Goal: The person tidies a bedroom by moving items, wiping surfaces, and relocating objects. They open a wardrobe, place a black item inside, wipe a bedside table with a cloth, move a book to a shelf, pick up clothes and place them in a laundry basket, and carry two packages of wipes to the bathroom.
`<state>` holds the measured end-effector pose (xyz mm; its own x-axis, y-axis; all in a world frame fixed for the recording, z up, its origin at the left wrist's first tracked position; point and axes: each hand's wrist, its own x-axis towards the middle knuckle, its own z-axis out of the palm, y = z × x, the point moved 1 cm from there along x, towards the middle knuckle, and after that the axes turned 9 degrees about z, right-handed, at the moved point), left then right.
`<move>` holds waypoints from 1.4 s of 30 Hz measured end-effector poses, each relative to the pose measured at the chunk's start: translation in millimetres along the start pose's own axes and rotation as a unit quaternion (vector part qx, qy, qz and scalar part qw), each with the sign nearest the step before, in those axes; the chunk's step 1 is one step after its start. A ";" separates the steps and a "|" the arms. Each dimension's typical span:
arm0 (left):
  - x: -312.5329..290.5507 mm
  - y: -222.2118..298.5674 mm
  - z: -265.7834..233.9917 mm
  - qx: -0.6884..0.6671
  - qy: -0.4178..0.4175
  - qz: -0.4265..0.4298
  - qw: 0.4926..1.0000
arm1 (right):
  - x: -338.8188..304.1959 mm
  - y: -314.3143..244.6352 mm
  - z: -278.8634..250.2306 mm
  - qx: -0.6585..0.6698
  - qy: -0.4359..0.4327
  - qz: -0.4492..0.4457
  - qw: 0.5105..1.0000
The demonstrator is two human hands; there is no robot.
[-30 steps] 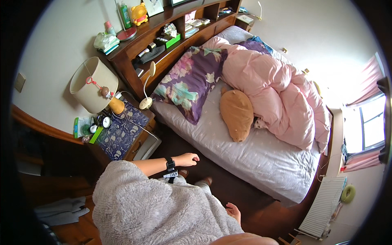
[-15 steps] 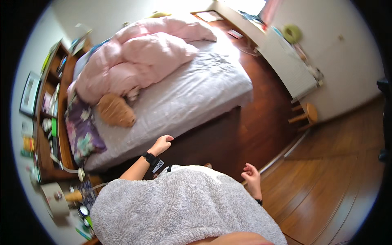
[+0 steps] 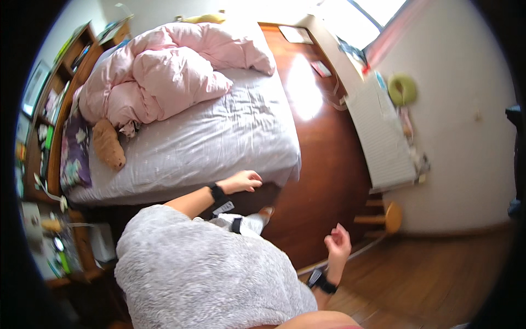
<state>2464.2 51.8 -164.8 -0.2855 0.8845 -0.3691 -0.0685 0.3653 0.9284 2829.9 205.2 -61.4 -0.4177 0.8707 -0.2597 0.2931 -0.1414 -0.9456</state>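
My left hand (image 3: 242, 181) hangs in front of the bed's near edge, fingers loosely bent and holding nothing. Lower down on the right, my right hand (image 3: 338, 242) is raised over the floor with its fingers loosely curled and apart, also without anything in it. Both wrists wear black straps. Beyond my left hand is the bed (image 3: 219, 131) with its pale grey sheet. A bunched pink quilt (image 3: 159, 82) covers its far part. A brown plush toy (image 3: 108, 143) lies by the purple floral pillow (image 3: 75, 151).
A wooden stool (image 3: 392, 217) stands right of me, beside a white radiator (image 3: 381, 140) on the wall. A green neck pillow (image 3: 402, 89) rests above it. Reddish wood floor (image 3: 323, 181) runs between bed and radiator. At left are a shelf headboard (image 3: 55, 120) and a cluttered bedside table (image 3: 82, 257).
The view has turned and moved forward to the right, so the bed sits farther left and the stool nearer. My left arm reaches farther right; one foot has stepped forward. Both hands remain without anything held.
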 end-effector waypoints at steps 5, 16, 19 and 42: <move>213.8 106.4 135.8 -0.059 -0.113 0.089 0.988 | 121.7 -8.2 -104.8 -0.011 0.012 0.108 0.994; 603.9 317.3 254.9 -0.325 -0.162 0.094 0.927 | 473.6 -12.6 -313.7 -0.123 -0.059 0.208 0.969; 664.5 311.2 232.6 -0.378 -0.100 0.031 0.920 | 638.1 -67.9 -314.4 -0.145 -0.101 0.184 0.967; 1110.3 482.6 -399.7 -0.384 0.325 0.136 0.854 | 1486.5 -352.6 124.7 -0.196 -0.280 -0.011 0.940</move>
<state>1732.1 1094.1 -109.0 -0.8430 0.4681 -0.2650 -0.4506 -0.3454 0.8232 1998.4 1490.6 -138.4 -0.7821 0.4718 -0.4072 0.5274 0.1531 -0.8357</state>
